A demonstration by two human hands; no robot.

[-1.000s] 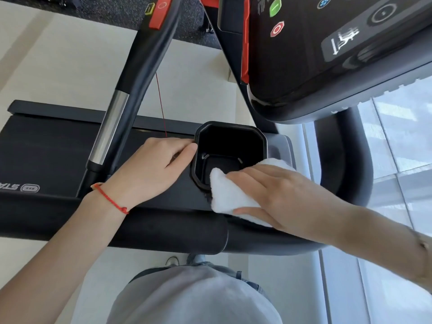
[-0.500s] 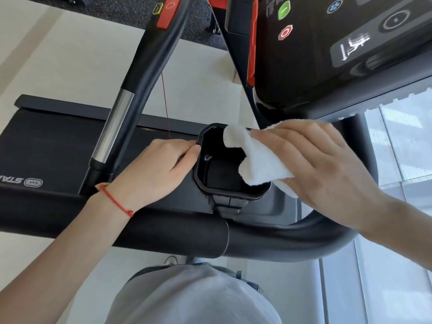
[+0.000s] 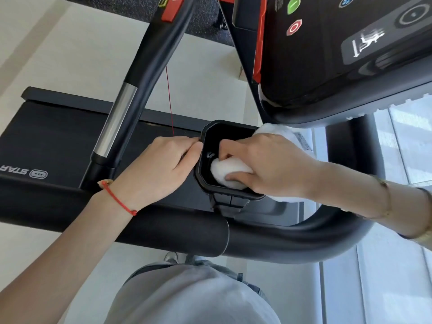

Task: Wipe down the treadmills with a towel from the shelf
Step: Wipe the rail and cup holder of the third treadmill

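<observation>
Right hand wiping inside the treadmill's cup holder with a white towel, left hand steadying the rim.

At the left, the black treadmill belt deck (image 3: pixel 58 139) lies under a black handrail with a silver metal sleeve (image 3: pixel 117 120). The left hand (image 3: pixel 154 169), a red string bracelet (image 3: pixel 118 199) on its wrist, rests against the left rim of the black octagonal plastic cup holder (image 3: pixel 205 185), fingers loosely extended. The right hand (image 3: pixel 275 167) reaches into the holder, its fingers (image 3: pixel 236 177) curled round the white cloth towel (image 3: pixel 230 168), which is bunched inside. Far right, the black control console (image 3: pixel 339 54).
</observation>
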